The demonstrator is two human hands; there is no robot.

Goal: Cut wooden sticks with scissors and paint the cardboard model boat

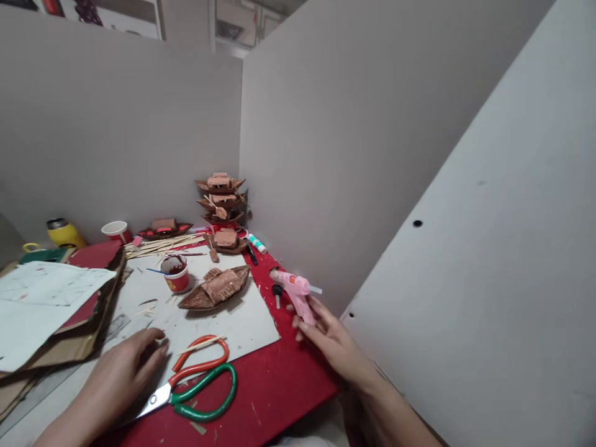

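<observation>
My right hand (pixel 333 341) is closed around the handle of a pink hot glue gun (pixel 298 289) at the table's right edge. A clear glue stick (pixel 315 290) sticks out of its back, and its nozzle points to the left. My left hand (pixel 139 357) rests on the white sheet (pixel 249 326), fingers loosely bent and nothing visible in them. Just right of it lie scissors (pixel 161 397) with one orange and one green handle; the left forearm partly hides the blades. A brown model boat (pixel 216 288) with a slatted roof sits on the sheet between my hands.
Behind are stacked model boats (pixel 220 183), thin wooden sticks (pixel 161 246) and a paper cup (pixel 179 280) of brown paint with a brush. Papers and cardboard (pixel 41 304) lie left, near a yellow bottle (pixel 65 234). Grey partitions (pixel 326 155) stand behind and right of the red table (pixel 274 385).
</observation>
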